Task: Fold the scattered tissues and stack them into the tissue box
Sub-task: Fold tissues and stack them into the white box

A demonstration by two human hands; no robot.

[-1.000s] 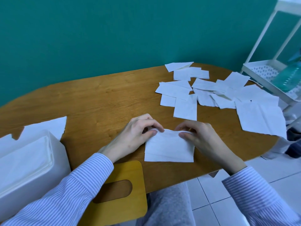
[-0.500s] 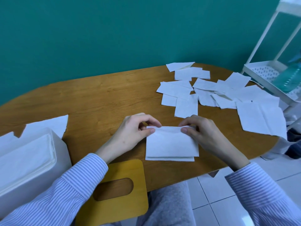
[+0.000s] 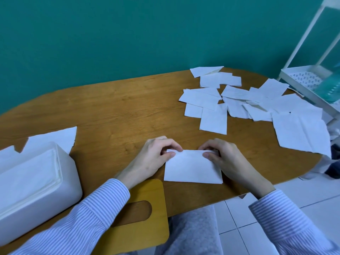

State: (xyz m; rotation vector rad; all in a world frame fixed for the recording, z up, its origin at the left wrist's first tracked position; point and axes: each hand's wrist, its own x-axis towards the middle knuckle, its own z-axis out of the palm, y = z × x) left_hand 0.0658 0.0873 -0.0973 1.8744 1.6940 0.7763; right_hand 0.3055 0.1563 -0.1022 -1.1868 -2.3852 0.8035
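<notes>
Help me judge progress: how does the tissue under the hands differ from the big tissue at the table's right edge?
The tissue under the hands is folded over; the big tissue lies unfolded, showing only creases. The left hand and right hand pinch the first at its far edge; the big one is untouched and reaches the table's edge. Both are white.

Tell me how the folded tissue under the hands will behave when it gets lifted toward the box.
The folded tissue looks thin and soft, so it will probably droop if lifted by one edge. It lies flat in layers pinched by the left hand and right hand, so the fold may spring open once released. It seems very light, so a draft could shift it.
</notes>
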